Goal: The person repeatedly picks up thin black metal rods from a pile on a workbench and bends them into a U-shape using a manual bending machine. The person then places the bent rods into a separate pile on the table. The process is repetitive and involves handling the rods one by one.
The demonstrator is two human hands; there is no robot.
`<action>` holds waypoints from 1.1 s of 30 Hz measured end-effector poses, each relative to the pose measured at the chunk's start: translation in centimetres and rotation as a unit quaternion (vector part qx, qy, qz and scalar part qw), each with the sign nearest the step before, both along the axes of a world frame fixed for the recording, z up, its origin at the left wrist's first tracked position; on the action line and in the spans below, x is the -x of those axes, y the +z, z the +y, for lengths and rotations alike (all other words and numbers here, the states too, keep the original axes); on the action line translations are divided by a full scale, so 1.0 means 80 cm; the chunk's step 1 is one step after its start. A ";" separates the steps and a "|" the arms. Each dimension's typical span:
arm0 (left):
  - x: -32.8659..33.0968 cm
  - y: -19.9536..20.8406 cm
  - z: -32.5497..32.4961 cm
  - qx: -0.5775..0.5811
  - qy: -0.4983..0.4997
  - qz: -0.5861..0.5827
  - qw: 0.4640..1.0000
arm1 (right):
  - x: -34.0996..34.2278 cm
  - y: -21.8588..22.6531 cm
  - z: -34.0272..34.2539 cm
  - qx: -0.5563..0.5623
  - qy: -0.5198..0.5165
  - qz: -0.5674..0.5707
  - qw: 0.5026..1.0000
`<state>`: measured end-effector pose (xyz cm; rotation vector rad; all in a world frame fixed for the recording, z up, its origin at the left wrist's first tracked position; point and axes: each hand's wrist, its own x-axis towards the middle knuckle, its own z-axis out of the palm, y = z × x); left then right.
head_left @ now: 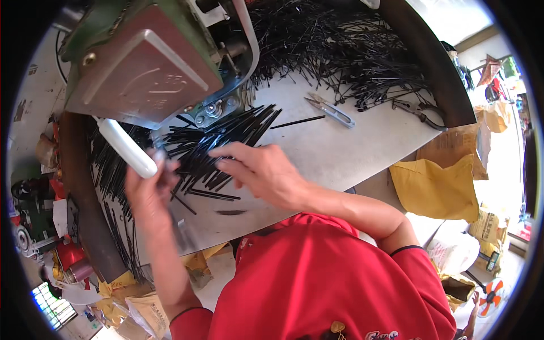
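Observation:
My left hand point(148, 195) is raised over the left part of the metal worktable, just under a white tube-shaped handle point(129, 148) that covers part of it. Its fingers are curled and smeared by motion, so what they hold, if anything, does not show. My right hand point(266, 173) hovers at the near right side of a loose pile of thin black rods point(232, 136). Its index and middle fingers stretch leftward, apart, with nothing visible between them. More black rods point(110, 164) lie left of my left hand. Above them stands a green and brown machine point(147, 79) with metal rollers or bolts underneath.
A big tangle of black thin-stemmed pieces point(340, 51) fills the table's far side. Snips point(331, 110) and pliers point(420, 113) lie at the right. A dark raised rim point(436, 62) borders the table. Yellow sacks point(436, 187) stand beyond the right edge; an orange-bladed fan point(491, 297) sits lower right.

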<state>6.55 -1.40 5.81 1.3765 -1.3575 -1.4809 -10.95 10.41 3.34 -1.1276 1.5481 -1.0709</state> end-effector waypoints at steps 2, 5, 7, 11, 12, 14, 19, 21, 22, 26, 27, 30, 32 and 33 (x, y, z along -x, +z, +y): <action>-0.053 0.019 -0.012 0.092 0.061 -0.076 0.991 | 0.022 -0.046 0.024 0.147 -0.073 0.202 0.966; -0.161 0.003 -0.044 0.189 0.058 -0.181 0.963 | 0.066 -0.045 0.045 0.088 -0.117 0.378 0.914; -0.161 0.002 -0.040 0.283 0.103 -0.206 0.931 | 0.082 -0.046 0.042 0.067 -0.112 0.460 0.878; -0.102 -0.004 -0.013 0.247 0.030 -0.115 0.962 | 0.094 -0.046 0.043 -0.002 -0.105 0.494 0.863; -0.080 -0.012 0.000 0.212 -0.014 -0.063 0.975 | 0.096 -0.040 0.042 -0.027 -0.112 0.491 0.863; -0.034 -0.029 0.032 0.052 -0.143 0.049 0.987 | 0.091 -0.040 0.042 -0.017 -0.170 0.399 0.901; 0.101 -0.047 0.100 -0.200 -0.213 0.212 0.933 | 0.060 -0.030 0.056 0.029 -0.178 0.163 0.970; 0.120 -0.056 0.104 -0.234 -0.202 0.221 0.925 | 0.052 -0.039 0.066 0.042 -0.158 0.095 0.982; 0.130 -0.054 0.113 -0.231 -0.189 0.216 0.930 | 0.060 -0.040 0.077 0.055 -0.185 0.117 0.974; 0.113 -0.062 0.100 -0.168 -0.228 0.199 0.938 | 0.132 -0.055 0.147 0.062 -0.381 0.333 0.860; 0.112 -0.062 0.099 -0.179 -0.171 0.172 0.953 | 0.166 -0.055 0.166 0.059 -0.410 0.501 0.760; 0.099 -0.065 0.091 -0.200 -0.170 0.182 0.948 | 0.251 -0.061 0.234 -0.049 -0.432 0.649 0.625; 0.093 -0.075 0.089 -0.212 -0.146 0.189 0.948 | 0.276 -0.065 0.260 -0.070 -0.380 0.686 0.617; 0.091 -0.076 0.090 -0.213 -0.145 0.196 0.946 | 0.282 -0.065 0.267 -0.081 -0.353 0.704 0.611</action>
